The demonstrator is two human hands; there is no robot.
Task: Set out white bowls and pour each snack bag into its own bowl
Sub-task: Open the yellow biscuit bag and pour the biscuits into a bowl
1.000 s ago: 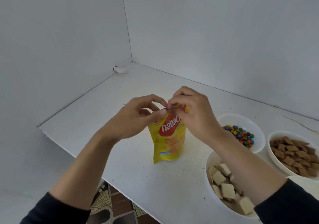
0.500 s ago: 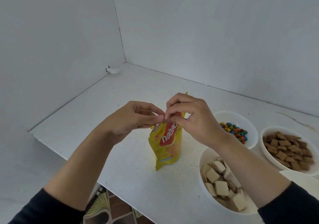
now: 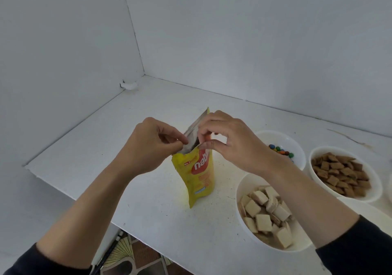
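Observation:
A yellow snack bag [image 3: 198,177] with a red logo stands upright on the white table [image 3: 148,200]. Its top is torn apart, and the silver inside shows between my hands. My left hand [image 3: 148,145] pinches the near flap of the bag's top. My right hand [image 3: 231,141] pinches the other side of the top. Three white bowls stand to the right: one with pale wafer cubes [image 3: 246,192], one with coloured candies [image 3: 297,145], one with brown pillow snacks [image 3: 373,187].
White walls close the table at the left and the back. A small white scrap [image 3: 129,85] lies by the left wall. The table's front edge runs diagonally at the lower left, with patterned floor [image 3: 135,255] below. Another white rim [image 3: 360,206] shows at the right.
The bag's top has been pulled apart between my hands, and the silver lining now shows. Both hands have stayed at the bag's top.

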